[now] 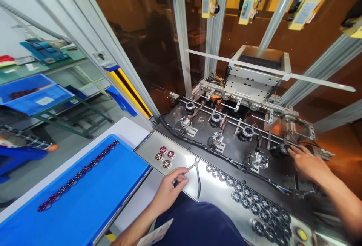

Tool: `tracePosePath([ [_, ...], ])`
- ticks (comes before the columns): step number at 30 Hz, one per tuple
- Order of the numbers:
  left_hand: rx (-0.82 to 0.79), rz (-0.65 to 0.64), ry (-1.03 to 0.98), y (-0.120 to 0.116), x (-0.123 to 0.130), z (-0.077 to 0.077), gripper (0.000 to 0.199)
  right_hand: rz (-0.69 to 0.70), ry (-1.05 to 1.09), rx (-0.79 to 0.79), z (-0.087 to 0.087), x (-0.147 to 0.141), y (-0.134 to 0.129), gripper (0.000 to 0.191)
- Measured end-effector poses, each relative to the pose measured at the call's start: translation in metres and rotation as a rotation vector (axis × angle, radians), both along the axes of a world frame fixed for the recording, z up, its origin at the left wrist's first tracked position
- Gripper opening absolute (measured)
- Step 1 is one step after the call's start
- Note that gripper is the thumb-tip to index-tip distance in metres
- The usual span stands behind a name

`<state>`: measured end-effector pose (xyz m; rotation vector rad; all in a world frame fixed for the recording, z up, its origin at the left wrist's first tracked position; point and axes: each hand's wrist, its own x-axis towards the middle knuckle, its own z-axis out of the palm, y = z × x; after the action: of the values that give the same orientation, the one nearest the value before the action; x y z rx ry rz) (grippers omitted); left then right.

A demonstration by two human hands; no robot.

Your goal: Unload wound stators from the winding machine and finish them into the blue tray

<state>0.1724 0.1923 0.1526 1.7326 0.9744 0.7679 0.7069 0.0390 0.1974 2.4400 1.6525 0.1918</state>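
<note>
My left hand is closed around one handle of the cutting pliers, whose jaws point away from me and whose other handle lies on the metal ledge. My right hand reaches to the rightmost station, its fingers on a dark round motor part; they partly hide it. Similar round parts sit at the other stations: one at the left, a middle one and another. A few red and copper wound stators lie on the ledge left of the pliers.
Several silver-black round parts stand in rows along the ledge, near a yellow button. At left, a blue tray holds a line of red-and-black parts. Aluminium posts and a yellow light-curtain bar frame the machine.
</note>
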Motion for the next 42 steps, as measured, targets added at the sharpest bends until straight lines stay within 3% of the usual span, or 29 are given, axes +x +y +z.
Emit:
tracePosePath([
  [4, -0.021, -0.025, 0.005, -0.002, -0.005, -0.004, 0.026, 0.223, 0.023, -0.005, 0.022, -0.02, 0.05, 0.061],
  [9, -0.039, 0.012, 0.027, -0.005, -0.016, -0.009, 0.025, 0.478, 0.095, -0.086, 0.018, -0.039, 0.109, 0.079],
  [12, -0.057, 0.083, 0.022, -0.007, -0.024, -0.013, 0.026, 0.536, 0.096, -0.129, 0.012, -0.037, 0.121, 0.084],
  [16, -0.102, 0.127, 0.04, -0.01, -0.031, -0.024, 0.028, 0.572, 0.056, -0.162, 0.008, -0.03, 0.117, 0.083],
  [20, -0.111, 0.109, 0.04, -0.011, -0.031, -0.03, 0.028, 0.615, -0.006, -0.154, 0.018, -0.035, 0.117, 0.072],
  [22, -0.097, 0.108, 0.04, -0.008, -0.031, -0.029, 0.028, 0.649, -0.042, -0.124, 0.029, -0.045, 0.128, 0.062],
  [25, -0.079, 0.122, 0.047, -0.002, -0.033, -0.025, 0.028, 0.72, -0.08, -0.051, 0.04, -0.071, 0.166, 0.059],
  [28, -0.074, 0.127, 0.049, 0.002, -0.038, -0.021, 0.027, 0.803, -0.08, -0.007, 0.034, -0.1, 0.215, 0.071],
  [32, -0.081, 0.164, 0.057, -0.003, -0.049, -0.025, 0.028, 0.85, -0.07, 0.008, 0.009, -0.121, 0.258, 0.087],
  [35, -0.109, 0.217, 0.073, -0.012, -0.058, -0.04, 0.028, 0.856, -0.063, 0.031, -0.005, -0.124, 0.266, 0.086],
  [37, -0.13, 0.233, 0.088, -0.018, -0.06, -0.05, 0.026, 0.859, -0.056, 0.062, -0.003, -0.13, 0.267, 0.078],
  [39, -0.142, 0.219, 0.098, -0.024, -0.058, -0.055, 0.025, 0.852, -0.046, 0.122, 0.01, -0.14, 0.263, 0.068],
  [42, -0.129, 0.154, 0.089, -0.026, -0.051, -0.051, 0.024, 0.806, -0.029, 0.307, 0.049, -0.164, 0.239, 0.054],
])
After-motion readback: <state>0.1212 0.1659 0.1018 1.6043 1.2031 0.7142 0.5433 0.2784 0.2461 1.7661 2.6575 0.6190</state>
